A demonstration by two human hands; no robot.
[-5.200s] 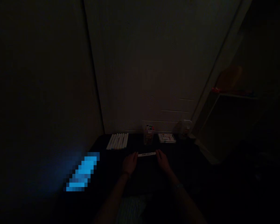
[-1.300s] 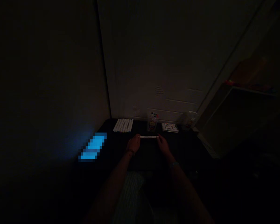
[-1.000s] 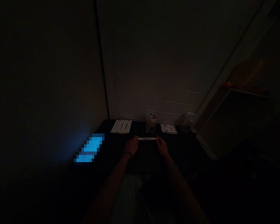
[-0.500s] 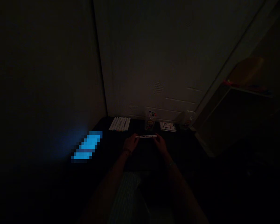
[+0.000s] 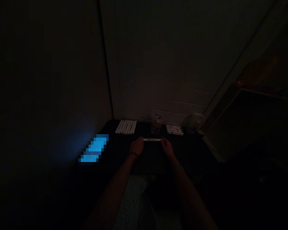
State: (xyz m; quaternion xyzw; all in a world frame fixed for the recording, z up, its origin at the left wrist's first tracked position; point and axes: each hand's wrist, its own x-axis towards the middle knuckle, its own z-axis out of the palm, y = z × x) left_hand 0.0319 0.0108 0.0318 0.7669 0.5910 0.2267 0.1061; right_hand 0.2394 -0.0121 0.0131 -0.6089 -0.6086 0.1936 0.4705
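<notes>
The room is very dark. A white marker [image 5: 152, 140] lies crosswise above a dark table [image 5: 194, 153], held at both ends. My left hand [image 5: 137, 147] pinches its left end and my right hand [image 5: 166, 147] pinches its right end. Both hands have their fingers closed on it. A row of several white markers [image 5: 126, 127] lies side by side at the table's far left.
A clear cup with coloured markers [image 5: 156, 124] stands at the back, with a small printed box [image 5: 175, 129] and a clear container [image 5: 194, 122] to its right. A glowing blue screen [image 5: 93, 149] lies at the left. Walls stand close behind; a dark cabinet [image 5: 252, 124] is at the right.
The marker stays gripped between both hands at nearly the same spot. Only the camera view has shifted slightly.
</notes>
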